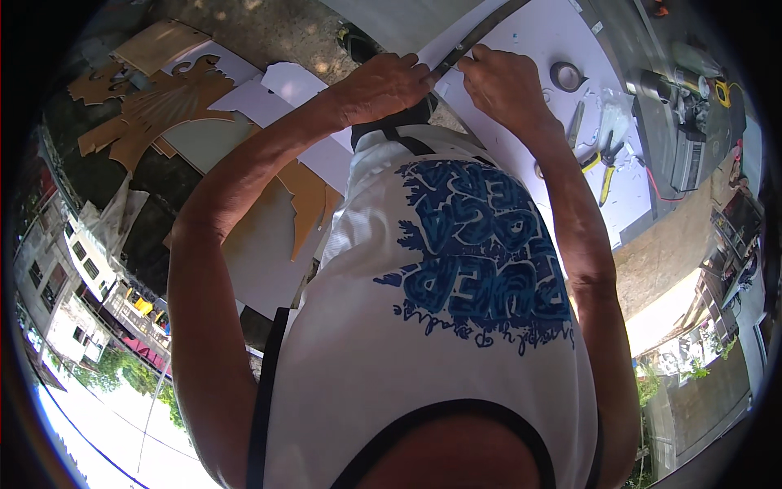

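Observation:
A long dark flat strip [481, 33] slants up and to the right over a white board [542, 37]. My left hand [387, 84] is closed at the strip's near end, its fingers curled and the fingertips partly hidden. Close beside it, my right hand [503, 88] is closed too, thumb and fingers pinched at the strip's right edge. A roll of black tape [568, 65] lies on the board to the right of my right hand. Beyond my right wrist are pliers with yellow and black handles [607, 181] and a narrow grey tool [576, 124].
Brown cut-out panels with curly edges [175, 106] are piled at the left, with white sheets [297, 85] beside them. Clear plastic [617, 114] and small scraps lie near the pliers. A grey boxy item [689, 159] and a yellow-handled thing [722, 94] stand at the far right.

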{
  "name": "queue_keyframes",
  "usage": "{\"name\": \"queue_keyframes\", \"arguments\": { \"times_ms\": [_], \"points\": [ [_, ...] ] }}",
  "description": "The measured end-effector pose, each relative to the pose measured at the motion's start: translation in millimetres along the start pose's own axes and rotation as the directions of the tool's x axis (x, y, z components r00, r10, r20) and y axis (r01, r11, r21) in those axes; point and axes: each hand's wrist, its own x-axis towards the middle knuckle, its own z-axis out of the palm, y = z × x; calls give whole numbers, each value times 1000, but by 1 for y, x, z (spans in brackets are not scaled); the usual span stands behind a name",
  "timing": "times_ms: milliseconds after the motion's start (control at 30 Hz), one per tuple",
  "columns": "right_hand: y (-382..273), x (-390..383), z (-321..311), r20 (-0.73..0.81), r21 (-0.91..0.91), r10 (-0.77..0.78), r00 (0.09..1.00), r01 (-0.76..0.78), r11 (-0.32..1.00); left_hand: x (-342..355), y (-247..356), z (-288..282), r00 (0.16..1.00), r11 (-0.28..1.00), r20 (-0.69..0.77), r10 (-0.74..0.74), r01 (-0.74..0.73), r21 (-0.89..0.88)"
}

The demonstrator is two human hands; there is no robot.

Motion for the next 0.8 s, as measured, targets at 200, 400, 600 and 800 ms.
{"name": "queue_keyframes", "arguments": {
  "times_ms": [200,400,600,800],
  "points": [
    [8,-2,1,49,-3,-10,999,10,1000,-1,-4,-8,998,999,-47,39,-38,3],
    [9,-2,3,32,58,-13,999,12,998,0,-4,-2,1000,999,-31,6,-7,-45],
    [9,-3,10,-32,101,-8,999,11,995,-1,-6,-1,999,994,-43,-10,5,-112],
    [11,-7,21,-7,123,33,999,-31,992,3,-7,-5,1000,996,-18,8,-9,-85]
  ]
}}
